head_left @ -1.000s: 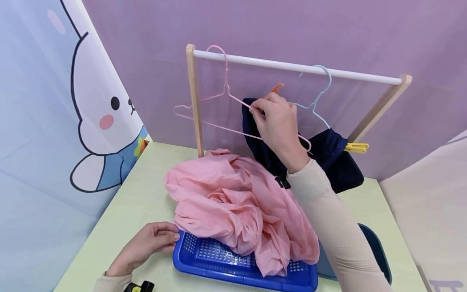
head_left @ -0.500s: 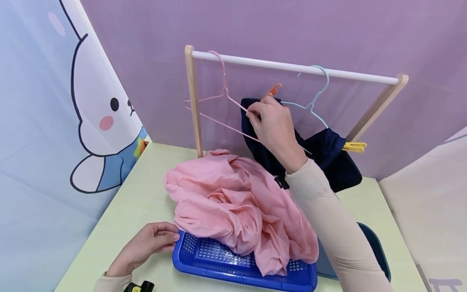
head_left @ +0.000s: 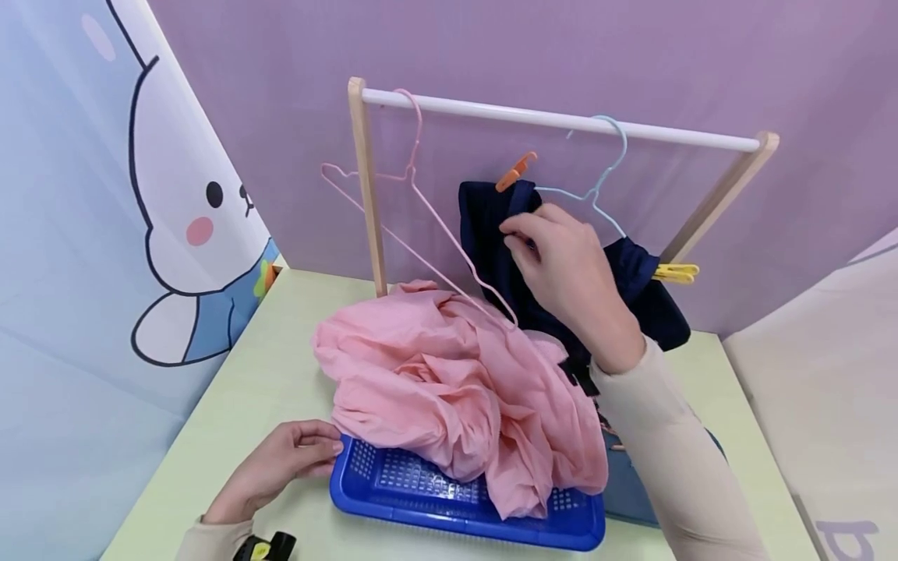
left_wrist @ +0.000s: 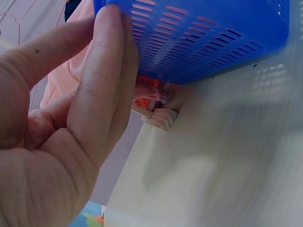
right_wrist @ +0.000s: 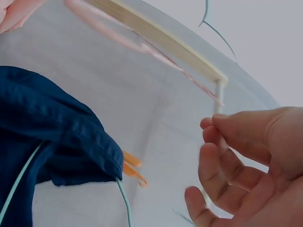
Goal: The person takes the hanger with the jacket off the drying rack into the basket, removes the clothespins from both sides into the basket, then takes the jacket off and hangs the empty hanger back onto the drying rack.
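My left hand (head_left: 284, 463) pinches the rim corner of a blue plastic basket (head_left: 449, 518); the left wrist view shows the fingers (left_wrist: 102, 52) on its edge. A crumpled pink garment (head_left: 435, 389) lies over the basket. My right hand (head_left: 571, 269) is raised before a navy garment (head_left: 484, 222), its fingers loosely curled with nothing between them. Left of it, a pink hanger (head_left: 438, 214) hangs bare and tilted from the white rail, its right end low by the pink garment. The right wrist view shows the right hand (right_wrist: 246, 161) apart from the hanger (right_wrist: 142, 47).
A wooden rack with a white rail (head_left: 505, 113) stands at the back. The navy garment hangs there on a light blue hanger (head_left: 610, 175), with an orange clip (head_left: 515, 171) and a yellow clip (head_left: 676, 273). A blue-grey item (head_left: 631, 487) lies right of the basket.
My right hand has let go of the pink hanger and moved right and slightly down. The hanger has tipped, its right end swinging down. My left hand stays at the basket.
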Action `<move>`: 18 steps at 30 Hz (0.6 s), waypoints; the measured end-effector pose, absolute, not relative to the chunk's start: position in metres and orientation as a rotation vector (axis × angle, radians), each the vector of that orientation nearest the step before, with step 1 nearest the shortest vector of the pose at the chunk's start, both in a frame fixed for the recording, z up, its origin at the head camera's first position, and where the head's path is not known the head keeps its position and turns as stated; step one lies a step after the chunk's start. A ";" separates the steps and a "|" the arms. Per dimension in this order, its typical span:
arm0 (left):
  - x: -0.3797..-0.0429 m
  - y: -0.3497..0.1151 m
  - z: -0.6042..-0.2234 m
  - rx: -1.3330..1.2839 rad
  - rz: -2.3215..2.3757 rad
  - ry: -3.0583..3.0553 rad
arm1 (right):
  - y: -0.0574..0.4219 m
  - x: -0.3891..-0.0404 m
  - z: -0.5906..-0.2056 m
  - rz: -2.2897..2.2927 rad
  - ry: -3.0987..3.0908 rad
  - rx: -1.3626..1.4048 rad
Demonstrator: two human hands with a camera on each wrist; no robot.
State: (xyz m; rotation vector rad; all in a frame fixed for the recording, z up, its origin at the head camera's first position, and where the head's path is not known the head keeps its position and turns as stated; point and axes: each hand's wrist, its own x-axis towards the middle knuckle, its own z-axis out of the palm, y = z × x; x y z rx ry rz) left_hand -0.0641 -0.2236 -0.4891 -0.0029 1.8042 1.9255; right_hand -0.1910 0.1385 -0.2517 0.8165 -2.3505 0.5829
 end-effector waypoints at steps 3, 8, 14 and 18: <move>-0.065 -0.224 -0.489 -0.026 1.906 1.811 | 0.153 -0.173 -0.260 0.597 -2.397 0.785; -0.066 -0.226 -0.489 -0.041 1.881 1.830 | 0.176 -0.148 -0.285 0.586 -2.499 0.751; -0.067 -0.225 -0.489 -0.038 1.871 1.841 | 0.203 -0.131 -0.322 0.570 -2.576 0.727; -0.068 -0.223 -0.488 -0.030 1.859 1.869 | 0.218 -0.126 -0.346 0.565 -2.677 0.659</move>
